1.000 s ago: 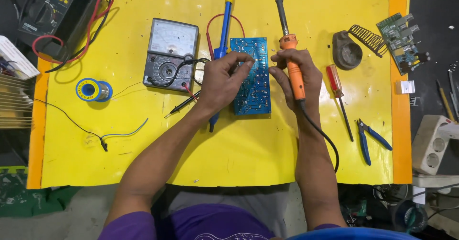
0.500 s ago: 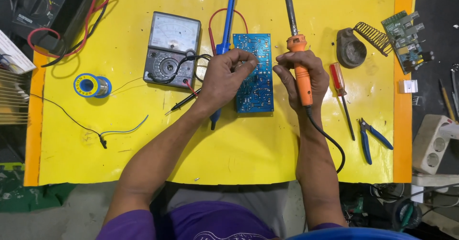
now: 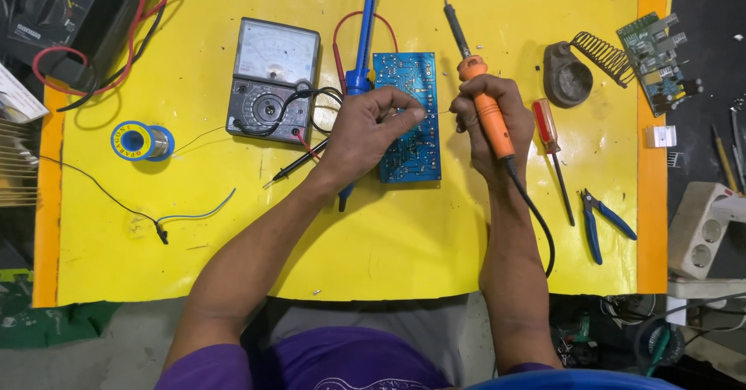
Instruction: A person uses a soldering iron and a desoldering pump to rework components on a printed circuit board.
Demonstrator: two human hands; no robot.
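Head view: blue circuit board (image 3: 408, 118) flat on yellow mat (image 3: 388, 242), long axis running away from person, lying between both hands. Left hand (image 3: 369, 130) rests on board's left edge, fingers pinched on thin wire stretching right. Right hand (image 3: 493, 122) clenched round orange soldering iron (image 3: 480, 95), tip pointing away, just right of board. Blue pump tool (image 3: 361, 56) under left hand; meter (image 3: 272, 79) left; screwdriver (image 3: 552, 149), pliers (image 3: 602, 219) right.
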